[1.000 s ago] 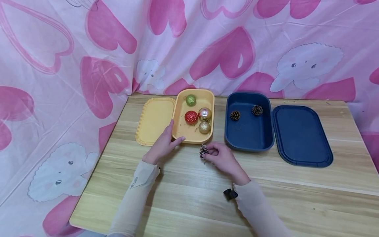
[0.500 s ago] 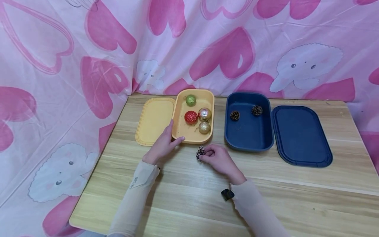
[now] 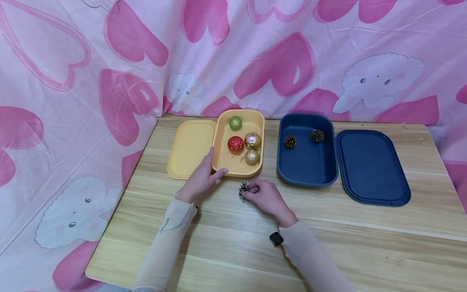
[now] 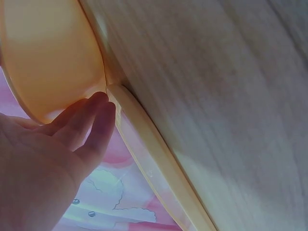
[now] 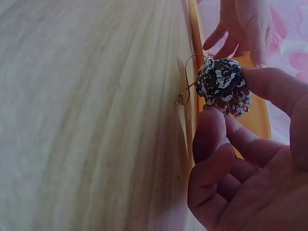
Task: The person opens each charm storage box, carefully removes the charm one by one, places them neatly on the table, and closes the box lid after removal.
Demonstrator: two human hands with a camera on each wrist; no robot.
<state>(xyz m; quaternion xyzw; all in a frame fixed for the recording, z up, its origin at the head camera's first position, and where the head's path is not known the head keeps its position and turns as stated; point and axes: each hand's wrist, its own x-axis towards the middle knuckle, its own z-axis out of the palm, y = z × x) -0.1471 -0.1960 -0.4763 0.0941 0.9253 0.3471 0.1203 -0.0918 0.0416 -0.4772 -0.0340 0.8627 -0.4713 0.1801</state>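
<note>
In the head view my right hand (image 3: 268, 198) pinches a pine cone (image 3: 243, 190) between thumb and fingers, just in front of the yellow box (image 3: 238, 174). The right wrist view shows the cone (image 5: 221, 82) with white-tipped scales, a metal eyelet and a loop of gold string. My left hand (image 3: 197, 178) rests against the box's near left corner, fingers along the side and thumb at the front. Its fingers touch the box wall (image 4: 53, 53) in the left wrist view. Inside the box lie several baubles: green (image 3: 235, 123), red (image 3: 235, 144), shiny pinkish-gold (image 3: 252, 140) and glittery gold (image 3: 252, 157).
A navy box (image 3: 306, 178) to the right holds two pine cones, one left (image 3: 290, 142) and one right (image 3: 317, 136). Its navy lid (image 3: 373, 167) lies beside it. A yellow lid (image 3: 191, 148) lies left of the yellow box. A pink patterned curtain (image 3: 219, 61) hangs behind the wooden table (image 3: 233, 243).
My right hand has shifted a little to the left with the pine cone, which has turned slightly in its fingers. The left hand has stayed at the yellow box.
</note>
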